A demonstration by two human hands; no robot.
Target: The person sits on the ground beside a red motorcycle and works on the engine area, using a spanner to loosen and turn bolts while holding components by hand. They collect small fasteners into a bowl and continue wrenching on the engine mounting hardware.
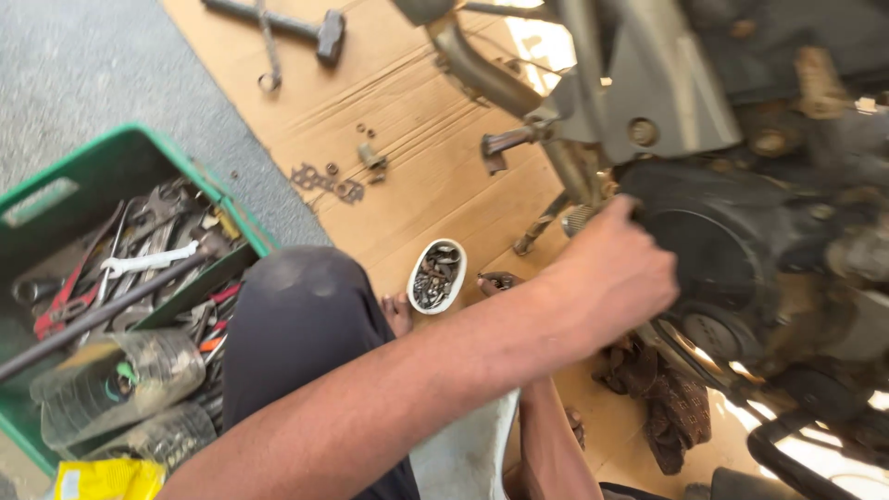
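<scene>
Here the left hand [616, 273] presses w/ curled fingers on the black engine cover [718, 250] of a motorbike over cardboard [426, 176]. Right hand's hidden, grip can't tell; green tool crate [93, 176] sits far left.

My left arm stretches forward across my knee, the left hand [611, 278] curled with knuckles up, fingers [630, 211] bent out of view. My right forearm drops below, its hand hidden.

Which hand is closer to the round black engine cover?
Left. The left hand rests right on the round black engine cover. Only the right forearm shows, lower down beneath the left arm; its hand is hidden.
</scene>
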